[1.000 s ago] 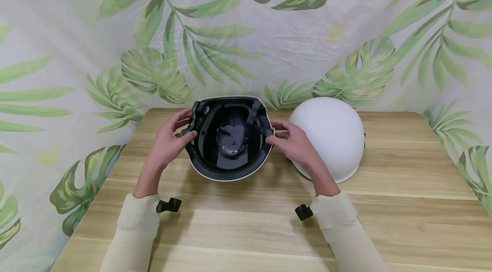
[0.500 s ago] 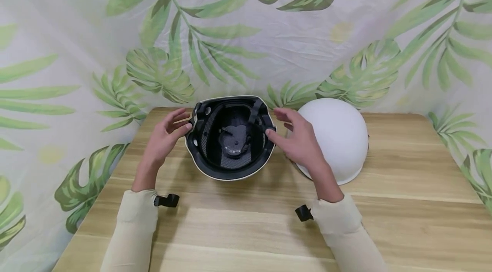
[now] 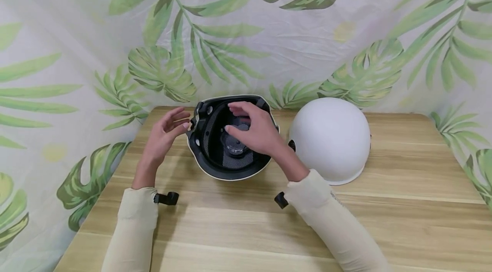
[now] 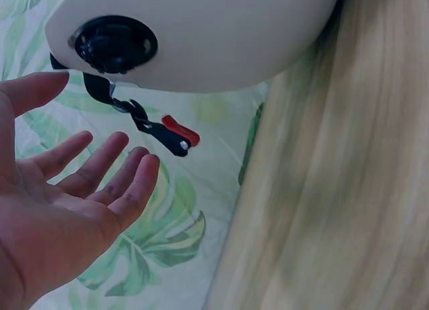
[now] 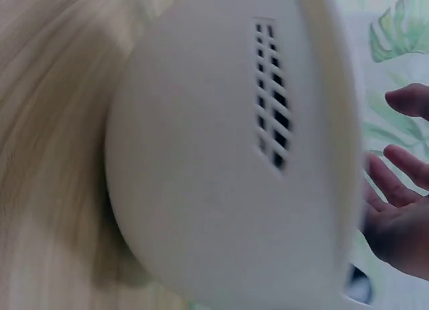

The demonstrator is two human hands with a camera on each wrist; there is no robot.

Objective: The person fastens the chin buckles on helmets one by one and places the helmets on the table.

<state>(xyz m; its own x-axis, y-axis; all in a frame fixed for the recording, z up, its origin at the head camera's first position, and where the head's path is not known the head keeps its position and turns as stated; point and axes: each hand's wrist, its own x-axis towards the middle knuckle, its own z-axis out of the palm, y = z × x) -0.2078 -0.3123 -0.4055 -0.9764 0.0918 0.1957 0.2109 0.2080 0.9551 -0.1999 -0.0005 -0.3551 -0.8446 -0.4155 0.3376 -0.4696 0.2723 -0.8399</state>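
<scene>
A white helmet (image 3: 230,174) lies upside down at the back of the table, its black padded inside facing up. In the left wrist view, a black round side fitting (image 4: 115,44) and a dangling black strap with a red-tabbed buckle (image 4: 179,131) show on its shell. My left hand (image 3: 161,137) is at the helmet's left rim with fingers spread loosely, the thumb tip close to the edge; contact is unclear. My right hand (image 3: 257,130) hovers over the helmet's opening, fingers loosely bent and holding nothing, hiding part of the inside. Vent slots (image 5: 271,88) mark the shell in the right wrist view.
A second white helmet (image 3: 330,139), dome up, stands just to the right, near my right forearm. Both helmets are on a wooden table (image 3: 230,229). A leaf-patterned cloth (image 3: 238,62) hangs behind the table's back edge.
My right hand has let go of the helmet's right rim and swung left over its opening. The left hand has loosened from the left rim and stays beside it.
</scene>
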